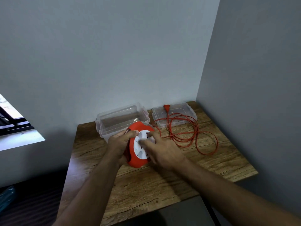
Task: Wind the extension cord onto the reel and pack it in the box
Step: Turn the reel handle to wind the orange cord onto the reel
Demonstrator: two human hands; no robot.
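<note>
An orange reel (138,160) with a white centre disc is held tilted above the wooden table (162,181). My left hand (119,142) grips its left rim. My right hand (160,148) lies on the white disc, fingers on its hub. The orange cord (195,137) runs from the reel to the right and lies in loose loops on the table. Its plug (166,107) rests on the clear lid (184,114). The clear plastic box (118,118) stands open just behind the reel.
The table sits in a corner, with grey walls behind it and to the right. The lid lies flat at the back right beside the box. A window sill (21,141) is at the left, a dark floor below.
</note>
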